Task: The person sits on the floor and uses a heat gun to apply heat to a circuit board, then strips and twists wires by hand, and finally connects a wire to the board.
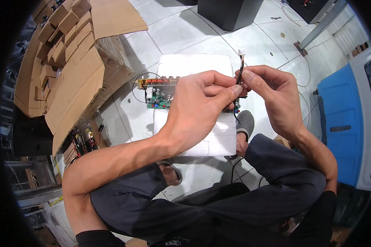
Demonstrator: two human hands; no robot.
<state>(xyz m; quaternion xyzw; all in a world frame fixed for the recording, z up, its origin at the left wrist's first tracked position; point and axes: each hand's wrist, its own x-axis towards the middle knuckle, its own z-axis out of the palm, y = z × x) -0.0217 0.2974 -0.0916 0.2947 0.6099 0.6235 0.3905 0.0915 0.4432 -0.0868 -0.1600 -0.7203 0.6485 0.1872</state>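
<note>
Between both hands, above the right edge of a white foam block [193,142], runs a thin black cable [240,70] with a white connector [241,52] at its upper end. My left hand [202,101] pinches it between thumb and forefinger. Just above that grip, the thumb and forefinger of my right hand [272,84] are closed on the same cable. A green circuit board [158,101] with an orange-and-dark strip along its far edge lies on the foam, its middle hidden behind my left hand. A thin dark wire loops out from its left end.
An opened cardboard box [107,61] with cardboard dividers stands at the left. More circuit boards [84,138] sit below its flap. A blue-and-white plastic bin [342,123] is at the right. Black boxes [230,12] and a metal post [323,25] stand at the far side on tiles.
</note>
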